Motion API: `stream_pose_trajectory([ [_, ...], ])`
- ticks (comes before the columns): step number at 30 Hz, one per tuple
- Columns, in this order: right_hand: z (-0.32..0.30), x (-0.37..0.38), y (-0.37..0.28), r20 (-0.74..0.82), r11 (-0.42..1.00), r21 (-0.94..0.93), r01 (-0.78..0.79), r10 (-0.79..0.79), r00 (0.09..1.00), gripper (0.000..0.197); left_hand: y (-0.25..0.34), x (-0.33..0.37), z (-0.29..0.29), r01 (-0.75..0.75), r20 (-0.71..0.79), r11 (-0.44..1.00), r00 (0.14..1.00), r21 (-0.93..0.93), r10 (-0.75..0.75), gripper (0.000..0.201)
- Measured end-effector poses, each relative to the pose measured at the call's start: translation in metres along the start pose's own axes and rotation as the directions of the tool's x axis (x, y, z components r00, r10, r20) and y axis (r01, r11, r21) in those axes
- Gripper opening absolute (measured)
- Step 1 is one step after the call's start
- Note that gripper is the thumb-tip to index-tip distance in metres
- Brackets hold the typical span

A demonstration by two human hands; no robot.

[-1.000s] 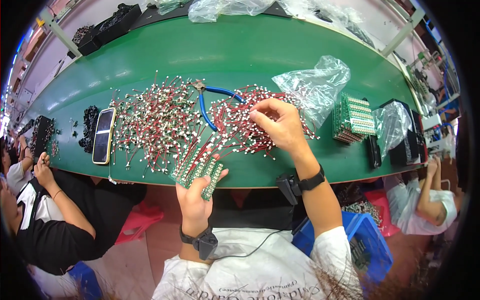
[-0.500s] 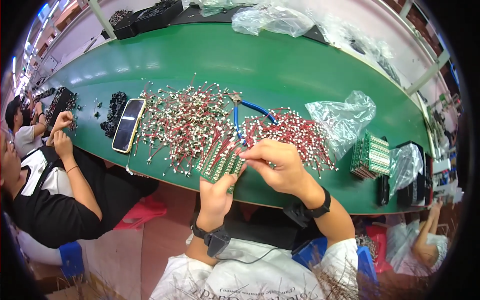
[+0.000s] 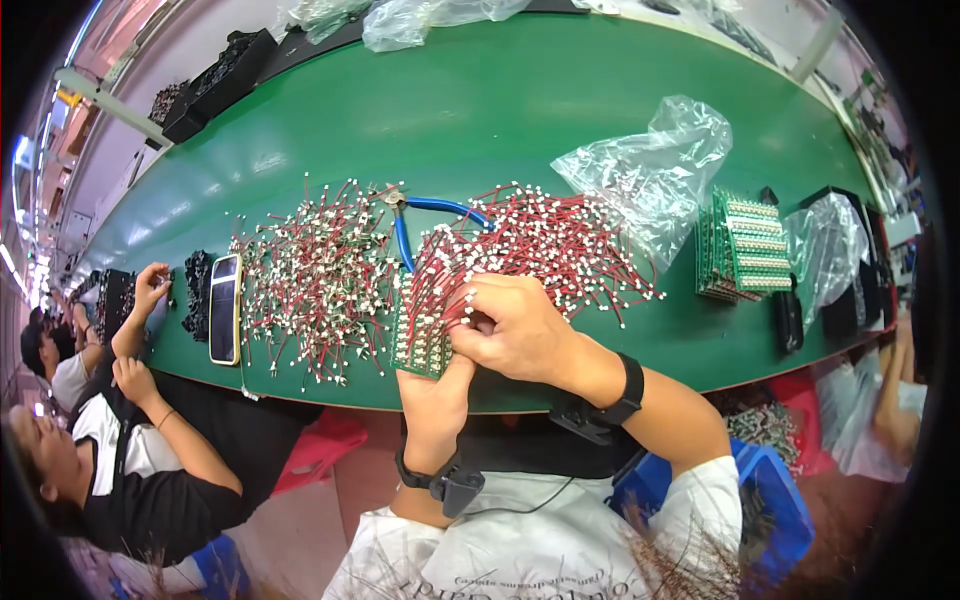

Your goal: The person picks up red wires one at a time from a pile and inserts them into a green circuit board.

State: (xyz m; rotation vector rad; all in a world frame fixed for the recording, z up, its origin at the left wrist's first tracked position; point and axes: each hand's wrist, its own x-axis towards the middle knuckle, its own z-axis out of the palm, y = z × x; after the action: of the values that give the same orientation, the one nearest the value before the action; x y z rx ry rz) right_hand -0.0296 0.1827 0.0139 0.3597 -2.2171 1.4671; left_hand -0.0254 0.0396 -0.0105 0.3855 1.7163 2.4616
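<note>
My left hand (image 3: 437,405) grips the near end of a green circuit board panel (image 3: 428,352), tilted up at the table's front edge. Rows of small pale parts cover the panel, and red wires with white connectors lie over its upper part. Over the panel's right side, my right hand (image 3: 515,328) is closed in a pinch on a red connector wire (image 3: 462,300); its fingertips are partly hidden. Just beyond are a pile of red connector wires (image 3: 570,240) and, to the left, a pile of small metal parts with red wires (image 3: 320,290). Blue-handled pliers (image 3: 403,240) lie between them.
A phone (image 3: 225,310) and black parts (image 3: 196,295) lie at left, beside a co-worker (image 3: 150,430). On the right are a clear plastic bag (image 3: 660,175), stacked green boards (image 3: 745,245) and a black box (image 3: 855,300). A blue crate (image 3: 775,500) stands below the table.
The view has shifted, so the tabletop things sit differently in the picture. My right hand has moved slightly lower over the panel; my left hand keeps its hold. The co-worker's raised hand has moved.
</note>
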Motion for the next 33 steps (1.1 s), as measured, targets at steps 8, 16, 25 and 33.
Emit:
stream_pose_trajectory([
  [8,0.002,-0.005,-0.004,-0.050,0.999,0.047,-0.009,0.011,0.999,0.008,0.003,0.000,0.001,0.016,-0.017,0.999,1.000,-0.039,-0.017,0.035],
  [16,0.008,-0.009,-0.001,-0.080,0.998,0.015,0.067,-0.065,0.995,0.008,0.002,-0.001,-0.004,0.024,0.043,0.998,0.999,0.053,-0.026,0.041],
  [25,0.006,-0.009,-0.003,-0.066,1.000,0.006,0.030,-0.030,0.997,0.009,0.002,-0.002,-0.003,0.024,-0.020,0.999,1.000,0.021,-0.023,0.031],
  [33,0.004,-0.013,-0.011,-0.013,0.994,-0.109,0.021,-0.022,1.000,0.012,0.014,-0.006,0.004,-0.029,0.045,0.971,0.999,0.239,0.018,0.032],
])
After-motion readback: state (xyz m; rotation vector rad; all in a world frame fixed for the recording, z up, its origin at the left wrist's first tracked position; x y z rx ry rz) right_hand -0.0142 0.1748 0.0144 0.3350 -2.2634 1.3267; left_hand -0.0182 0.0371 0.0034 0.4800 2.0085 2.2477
